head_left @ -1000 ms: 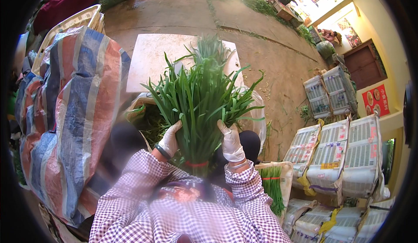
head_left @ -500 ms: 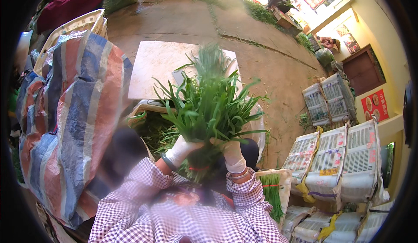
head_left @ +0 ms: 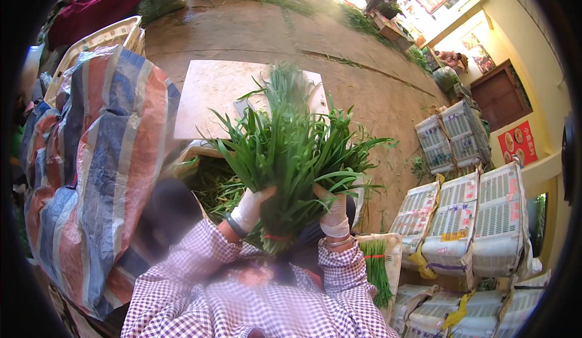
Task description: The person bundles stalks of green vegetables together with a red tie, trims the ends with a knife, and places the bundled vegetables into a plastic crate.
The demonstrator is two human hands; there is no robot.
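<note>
A large bunch of long green leaves, like garlic chives (head_left: 285,156), stands upright in front of my chest with its leaf tips fanned out away from me. A red band ties it near its cut stem ends. My left hand (head_left: 250,208), in a white glove, grips the bunch from the left just above the band. From the right, my gloved right hand (head_left: 333,212) has hold of the leaves on that side. The leaves hide most fingers of both hands. Behind the bunch is a white board (head_left: 209,102) with a small grey object on it, partly covered by leaves.
Loose greens lie in a container (head_left: 209,183) below the board. At left stands a striped plastic sack (head_left: 115,156). A crate at right holds a banded green bunch (head_left: 378,271); stacked white crates (head_left: 448,229) stand beyond. Another person (head_left: 383,0) sits far back.
The leaves have spread wider, mostly toward the right. My right hand has shifted slightly right, away from the left one. The whole view has moved a little.
</note>
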